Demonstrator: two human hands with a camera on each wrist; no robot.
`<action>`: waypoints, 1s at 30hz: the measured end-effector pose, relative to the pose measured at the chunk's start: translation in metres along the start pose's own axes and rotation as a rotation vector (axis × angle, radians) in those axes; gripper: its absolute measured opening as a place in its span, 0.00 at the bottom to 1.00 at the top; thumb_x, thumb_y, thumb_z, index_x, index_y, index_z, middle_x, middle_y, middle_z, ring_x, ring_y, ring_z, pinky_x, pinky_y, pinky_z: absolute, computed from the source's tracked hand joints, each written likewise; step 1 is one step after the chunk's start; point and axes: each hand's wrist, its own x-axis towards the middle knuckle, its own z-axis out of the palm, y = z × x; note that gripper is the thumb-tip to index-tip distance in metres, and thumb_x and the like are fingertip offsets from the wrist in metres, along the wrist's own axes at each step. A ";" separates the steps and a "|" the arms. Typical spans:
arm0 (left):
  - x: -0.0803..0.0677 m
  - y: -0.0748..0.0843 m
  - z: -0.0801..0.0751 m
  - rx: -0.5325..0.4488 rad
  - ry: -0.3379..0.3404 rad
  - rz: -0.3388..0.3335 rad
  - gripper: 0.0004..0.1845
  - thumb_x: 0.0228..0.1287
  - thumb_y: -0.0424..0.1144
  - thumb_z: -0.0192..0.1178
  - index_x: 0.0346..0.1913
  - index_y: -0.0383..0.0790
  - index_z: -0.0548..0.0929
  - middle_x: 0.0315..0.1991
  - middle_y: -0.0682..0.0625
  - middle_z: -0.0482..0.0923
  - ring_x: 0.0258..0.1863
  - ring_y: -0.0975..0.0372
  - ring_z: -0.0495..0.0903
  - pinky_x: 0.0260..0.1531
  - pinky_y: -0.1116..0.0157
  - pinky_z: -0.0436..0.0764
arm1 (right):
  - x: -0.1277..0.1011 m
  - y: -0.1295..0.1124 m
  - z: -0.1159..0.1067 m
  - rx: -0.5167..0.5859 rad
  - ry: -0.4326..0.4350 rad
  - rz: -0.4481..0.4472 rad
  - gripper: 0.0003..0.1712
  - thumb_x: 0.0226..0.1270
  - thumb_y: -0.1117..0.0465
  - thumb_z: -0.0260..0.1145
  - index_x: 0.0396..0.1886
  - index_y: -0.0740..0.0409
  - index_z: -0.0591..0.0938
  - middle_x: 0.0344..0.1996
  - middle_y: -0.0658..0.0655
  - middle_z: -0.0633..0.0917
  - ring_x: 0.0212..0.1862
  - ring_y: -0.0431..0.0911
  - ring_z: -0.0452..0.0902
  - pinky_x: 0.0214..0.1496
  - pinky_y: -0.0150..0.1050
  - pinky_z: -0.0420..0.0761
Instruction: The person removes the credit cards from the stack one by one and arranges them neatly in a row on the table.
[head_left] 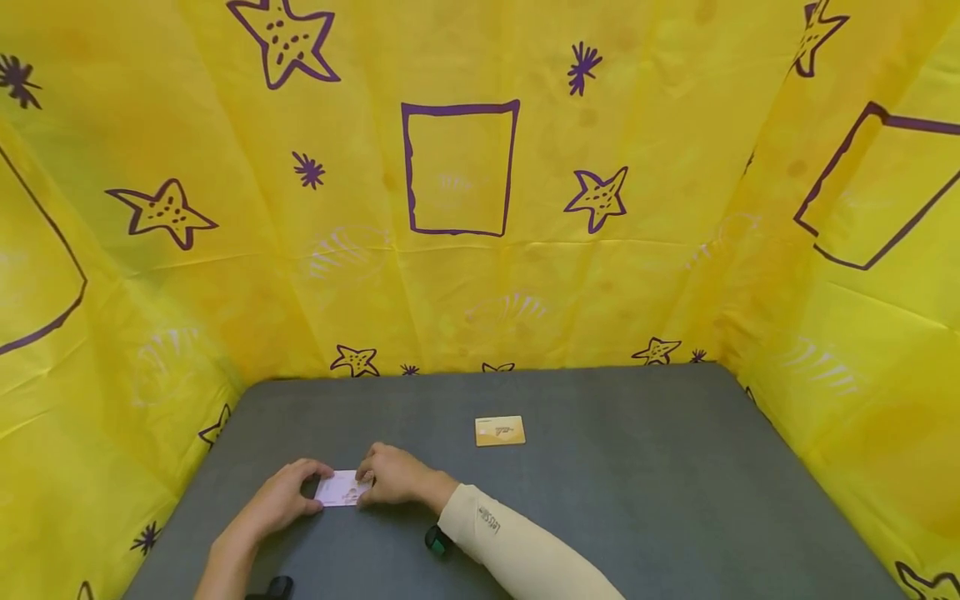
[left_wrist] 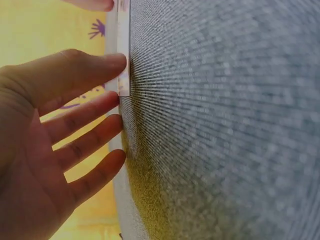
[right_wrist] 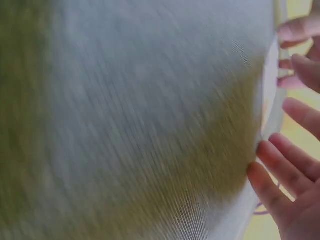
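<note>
**Two hands meet on a pale card**

A pale pink card [head_left: 343,488] lies flat on the grey table [head_left: 637,483], caught between both hands. The left hand [head_left: 281,498] touches the card's left edge; in the left wrist view its fingers [left_wrist: 82,75] are nearly straight and spread, the uppermost fingertip pressing on the card [left_wrist: 123,60], none of them curled round it. The right hand [head_left: 393,475] sits against the card's right edge, its fingers bent over that edge in the head view. The right wrist view is blurred; it shows fingertips [right_wrist: 270,175] at the card's rim [right_wrist: 270,105], but whether they pinch it I cannot tell.

Beyond the right hand, well apart from the held card, a tan card [head_left: 499,431] lies flat. A cream sleeve [head_left: 517,550] covers the right forearm. Yellow sheeting [head_left: 465,250] printed with purple stars rises behind the table.
</note>
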 end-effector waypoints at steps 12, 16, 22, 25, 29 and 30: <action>0.007 0.012 0.000 -0.093 0.074 -0.025 0.17 0.57 0.37 0.68 0.49 0.37 0.82 0.49 0.42 0.79 0.47 0.49 0.82 0.47 0.50 0.78 | -0.013 0.020 -0.023 0.122 -0.003 0.003 0.17 0.62 0.49 0.70 0.49 0.49 0.86 0.44 0.47 0.80 0.42 0.36 0.73 0.47 0.27 0.74; 0.012 0.023 -0.001 -0.063 0.123 -0.055 0.16 0.60 0.38 0.66 0.50 0.37 0.82 0.51 0.40 0.78 0.49 0.47 0.80 0.50 0.46 0.76 | -0.019 0.028 -0.035 0.114 0.010 -0.002 0.18 0.63 0.49 0.69 0.50 0.49 0.86 0.46 0.48 0.81 0.45 0.37 0.74 0.50 0.29 0.75; 0.023 0.041 -0.001 -0.026 0.174 -0.061 0.15 0.62 0.38 0.64 0.50 0.35 0.83 0.52 0.37 0.78 0.51 0.43 0.77 0.53 0.43 0.73 | -0.030 0.045 -0.048 0.101 0.037 0.006 0.16 0.64 0.49 0.68 0.49 0.48 0.86 0.46 0.48 0.81 0.47 0.39 0.75 0.52 0.32 0.75; 0.028 0.047 -0.001 -0.041 0.182 -0.075 0.16 0.62 0.39 0.64 0.50 0.34 0.82 0.53 0.36 0.78 0.52 0.43 0.76 0.54 0.43 0.73 | -0.035 0.052 -0.054 0.107 0.039 0.021 0.16 0.64 0.49 0.68 0.49 0.49 0.87 0.46 0.49 0.82 0.47 0.40 0.75 0.52 0.33 0.75; 0.038 0.055 -0.002 -0.072 0.190 -0.083 0.16 0.64 0.39 0.63 0.52 0.34 0.82 0.54 0.37 0.77 0.53 0.43 0.76 0.54 0.44 0.73 | -0.041 0.063 -0.065 0.116 0.046 0.043 0.16 0.65 0.50 0.67 0.49 0.51 0.86 0.47 0.52 0.82 0.50 0.45 0.76 0.53 0.36 0.76; 0.042 0.058 -0.002 -0.079 0.192 -0.082 0.17 0.64 0.39 0.62 0.52 0.35 0.82 0.54 0.37 0.77 0.54 0.43 0.76 0.54 0.44 0.73 | -0.043 0.066 -0.068 0.120 0.050 0.050 0.16 0.66 0.50 0.67 0.49 0.52 0.86 0.47 0.52 0.82 0.50 0.46 0.76 0.53 0.37 0.76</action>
